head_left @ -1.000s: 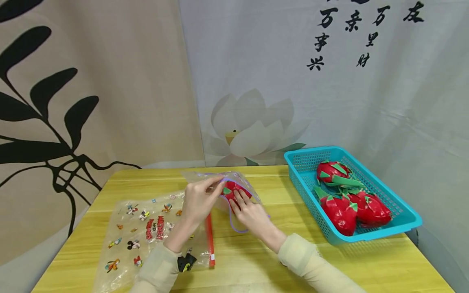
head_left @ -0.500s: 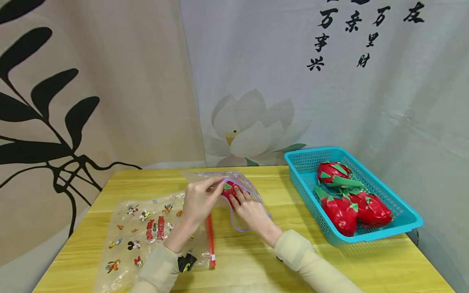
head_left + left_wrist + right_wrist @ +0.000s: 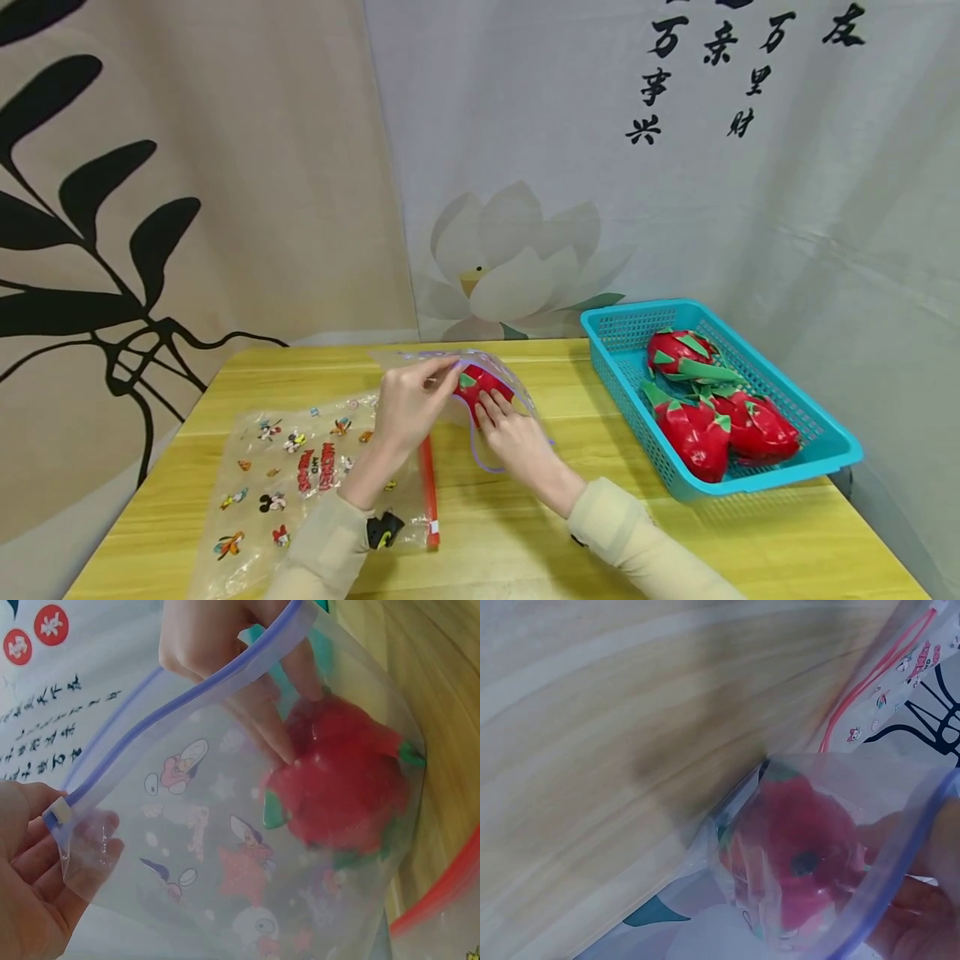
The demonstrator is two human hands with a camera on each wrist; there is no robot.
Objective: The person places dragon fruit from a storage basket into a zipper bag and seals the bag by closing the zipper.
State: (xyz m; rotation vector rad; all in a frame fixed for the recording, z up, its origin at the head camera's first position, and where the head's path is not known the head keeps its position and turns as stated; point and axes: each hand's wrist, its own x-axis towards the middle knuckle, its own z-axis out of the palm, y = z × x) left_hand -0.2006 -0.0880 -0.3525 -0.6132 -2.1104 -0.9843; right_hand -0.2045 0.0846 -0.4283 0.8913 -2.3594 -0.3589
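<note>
My left hand (image 3: 408,404) pinches the purple-edged mouth of a clear printed zip bag (image 3: 187,795). In the left wrist view its fingers are at the corner by a white slider (image 3: 58,811). A red toy dragon fruit (image 3: 352,795) with green leaf tips lies deep in the bag, near the tabletop. My right hand (image 3: 517,442) reaches through the open mouth, its extended fingers touching the upper side of the fruit. The right wrist view shows the same dragon fruit (image 3: 802,832) through the plastic, the fingers at its right.
A larger clear zip bag (image 3: 285,467) with a red zip strip and cartoon prints lies flat at the left, partly under my left forearm. A blue basket (image 3: 622,400) at the right holds several dragon fruits (image 3: 693,437). A printed curtain (image 3: 300,167) hangs behind the table.
My right hand's fingers have shifted slightly towards the near side of the dragon fruit, so more of it shows. My left hand stays at the bag's edge.
</note>
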